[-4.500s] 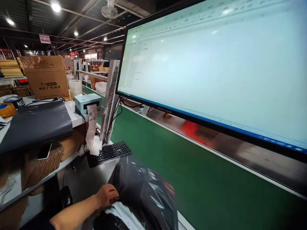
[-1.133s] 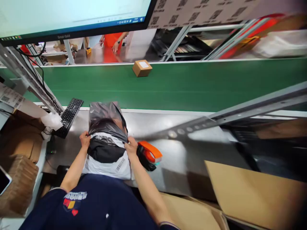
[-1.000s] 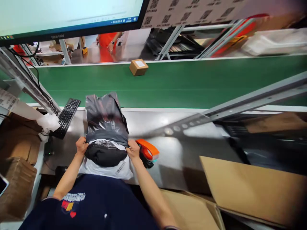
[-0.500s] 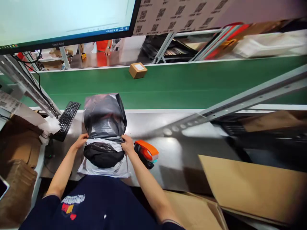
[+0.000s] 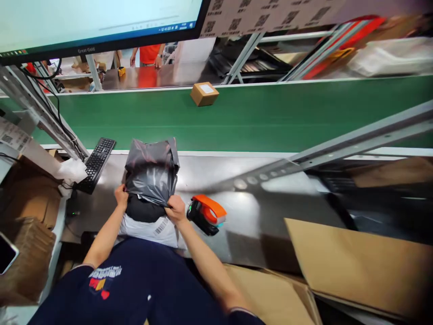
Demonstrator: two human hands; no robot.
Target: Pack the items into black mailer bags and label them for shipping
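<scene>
A dark grey plastic mailer bag (image 5: 152,167) lies on the metal bench, its mouth toward me. My left hand (image 5: 121,197) grips the left edge of that mouth, and my right hand (image 5: 175,208) pinches the right edge. Partly inside the bag is a white plastic package (image 5: 147,229) with a barcode label and a black area (image 5: 144,210) on top. The package's near end sticks out close to my body; its far end is hidden under the grey plastic. Just right of my right hand rests an orange and black tape dispenser (image 5: 208,214).
A black keyboard (image 5: 98,164) lies left of the bag, below a monitor (image 5: 101,27). Behind the bench runs a green conveyor belt (image 5: 257,122) carrying a small cardboard box (image 5: 204,94). Cardboard (image 5: 355,266) juts up at the right. Across the belt stands a person in orange (image 5: 149,55).
Both hands have pulled the mouth of the grey bag toward me, over more of the white package. The black area is now partly covered. My view has shifted slightly.
</scene>
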